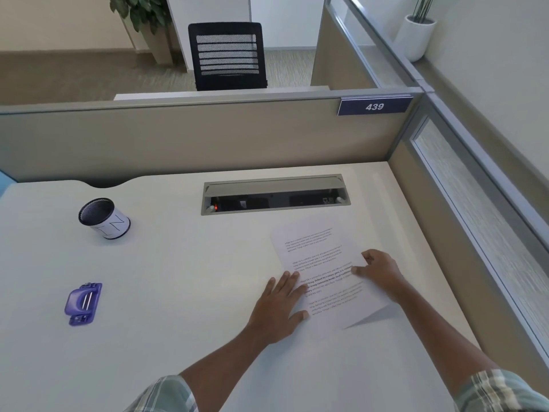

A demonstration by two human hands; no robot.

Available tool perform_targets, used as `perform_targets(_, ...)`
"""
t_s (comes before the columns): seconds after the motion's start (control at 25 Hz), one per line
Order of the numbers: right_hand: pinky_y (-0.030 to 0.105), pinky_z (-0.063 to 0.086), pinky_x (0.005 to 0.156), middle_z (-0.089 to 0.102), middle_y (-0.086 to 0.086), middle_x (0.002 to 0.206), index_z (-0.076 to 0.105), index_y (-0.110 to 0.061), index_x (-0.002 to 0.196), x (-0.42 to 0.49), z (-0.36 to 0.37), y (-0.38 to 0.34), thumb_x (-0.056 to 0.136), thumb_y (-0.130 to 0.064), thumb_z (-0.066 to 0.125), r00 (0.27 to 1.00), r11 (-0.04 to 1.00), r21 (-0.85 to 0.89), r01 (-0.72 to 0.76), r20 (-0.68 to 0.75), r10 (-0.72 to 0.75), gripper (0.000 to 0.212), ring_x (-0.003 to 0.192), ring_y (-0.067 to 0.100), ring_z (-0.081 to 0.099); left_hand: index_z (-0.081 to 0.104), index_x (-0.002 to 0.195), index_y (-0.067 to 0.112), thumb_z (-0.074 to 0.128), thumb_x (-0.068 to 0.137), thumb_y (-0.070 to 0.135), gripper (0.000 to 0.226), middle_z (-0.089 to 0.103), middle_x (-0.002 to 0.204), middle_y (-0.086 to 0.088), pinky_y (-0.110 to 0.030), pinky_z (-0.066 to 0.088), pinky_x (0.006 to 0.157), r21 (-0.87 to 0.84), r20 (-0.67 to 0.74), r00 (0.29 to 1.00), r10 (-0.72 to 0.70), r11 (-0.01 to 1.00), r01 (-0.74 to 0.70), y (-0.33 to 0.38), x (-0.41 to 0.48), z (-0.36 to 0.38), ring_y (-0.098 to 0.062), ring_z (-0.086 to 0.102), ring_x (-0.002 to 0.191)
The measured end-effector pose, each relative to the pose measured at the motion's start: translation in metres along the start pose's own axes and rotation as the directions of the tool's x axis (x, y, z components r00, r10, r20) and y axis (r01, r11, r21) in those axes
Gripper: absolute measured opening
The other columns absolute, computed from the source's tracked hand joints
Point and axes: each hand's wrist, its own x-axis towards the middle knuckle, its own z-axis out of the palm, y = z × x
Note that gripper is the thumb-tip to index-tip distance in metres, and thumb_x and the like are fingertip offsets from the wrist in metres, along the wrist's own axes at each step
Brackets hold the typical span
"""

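While the left hand lies spread on the sheet, the right hand curls opposite, nearer its lifted corner. Pinch unclear

We see a mesh cup and, nearer us, a purple hole punch on the white desk. Farther back we find an open cable tray, a 439 sign and a black chair.

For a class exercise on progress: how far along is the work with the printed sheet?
Done: the printed sheet lies face up on the desk. In hand: the left hand presses flat on its left edge, the right hand rests on its right side, near corner lifted. Left: the purple hole punch sits untouched, so any punching seems not yet begun.
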Motion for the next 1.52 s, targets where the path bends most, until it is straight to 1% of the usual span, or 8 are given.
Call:
perform_targets(0.12,0.042,0.065,0.072,0.083,0.015,0.11,0.074,-0.01,0.107,-0.011,0.022,-0.006,0.088,-0.003,0.085,0.995,0.993,0.111,-0.037,0.097,0.026,0.022,0.097,0.035,0.08,0.047,0.166,0.028,0.056,0.111,0.047,0.059,0.02,0.184,0.004,-0.038,0.013,0.14,-0.279,-0.073,0.985,-0.159,0.951,0.133,-0.017,-0.012,-0.008,-0.017,0.012,0.173)
perform_targets(0.32,0.058,0.065,0.094,0.085,0.016,0.112,0.071,-0.004,0.113,-0.032,0.064,-0.016,0.094,0.0,0.08,0.978,0.96,0.272,-0.065,0.211,0.006,0.021,0.106,0.04,0.081,0.075,0.138,0.03,0.064,0.106,0.01,0.039,0.059,0.16,0.008,-0.029,0.041,0.126,-0.853,-0.135,0.768,-0.626,0.468,0.232,-0.037,-0.029,-0.038,-0.013,0.054,0.153)
perform_targets(0.52,0.04,0.06,0.081,0.087,0.013,0.107,0.071,-0.008,0.116,-0.05,0.084,-0.032,0.095,-0.001,0.079,0.962,0.919,0.39,-0.053,0.267,-0.058,0.024,0.09,0.029,0.081,0.062,0.153,0.024,0.069,0.104,0.011,0.051,0.064,0.156,0.0,-0.044,0.049,0.124,-0.963,0.005,0.622,-0.783,0.164,0.214,-0.063,-0.036,-0.062,-0.019,0.06,0.146)
perform_targets(0.76,0.044,0.071,0.08,0.087,0.011,0.112,0.071,-0.012,0.119,-0.066,0.093,-0.05,0.098,-0.005,0.077,0.946,0.881,0.473,0.003,0.283,-0.156,0.023,0.094,0.03,0.085,0.058,0.152,0.02,0.079,0.1,0.017,0.056,0.077,0.134,-0.005,-0.044,0.057,0.098,-0.972,0.234,0.703,-0.671,-0.176,0.156,-0.081,-0.042,-0.087,-0.025,0.075,0.116)
perform_targets(0.88,0.046,0.07,0.082,0.087,0.009,0.112,0.071,-0.013,0.118,-0.072,0.095,-0.061,0.098,-0.003,0.076,0.945,0.883,0.465,0.063,0.257,-0.203,0.022,0.094,0.029,0.085,0.077,0.127,0.023,0.076,0.102,0.014,0.027,0.086,0.12,-0.002,-0.032,0.064,0.076,-0.985,0.166,0.789,-0.592,-0.131,0.11,-0.082,-0.047,-0.101,-0.015,0.082,0.092)
perform_targets(1.04,0.037,0.07,0.077,0.087,0.004,0.109,0.073,-0.013,0.114,-0.076,0.091,-0.085,0.097,0.005,0.074,0.943,0.888,0.43,0.16,0.199,-0.267,0.025,0.1,0.031,0.084,0.082,0.121,0.024,0.074,0.103,0.012,0.023,0.086,0.12,-0.002,-0.04,0.066,0.087,-1.0,-0.019,0.819,-0.573,0.025,-0.006,-0.082,-0.05,-0.123,-0.022,0.08,0.104)
perform_targets(1.32,0.03,0.069,0.077,0.087,0.009,0.112,0.076,-0.014,0.122,-0.083,0.077,-0.127,0.097,0.005,0.075,0.92,0.776,0.582,0.242,0.116,-0.374,0.032,0.1,0.029,0.085,0.084,0.112,0.034,0.073,0.103,0.009,0.029,0.087,0.116,0.001,-0.025,0.067,0.082,-0.955,-0.27,0.779,-0.566,0.26,-0.143,-0.072,-0.056,-0.167,-0.013,0.083,0.1)
perform_targets(1.52,0.044,0.069,0.09,0.085,0.017,0.113,0.077,-0.011,0.118,-0.09,0.08,-0.138,0.094,0.009,0.076,0.916,0.693,0.667,0.274,0.038,-0.399,0.031,0.098,0.027,0.082,0.081,0.121,0.025,0.072,0.104,0.011,0.024,0.087,0.114,0.001,-0.043,0.067,0.093,-0.923,-0.349,0.727,-0.591,0.349,-0.16,-0.071,-0.059,-0.176,-0.028,0.082,0.106)
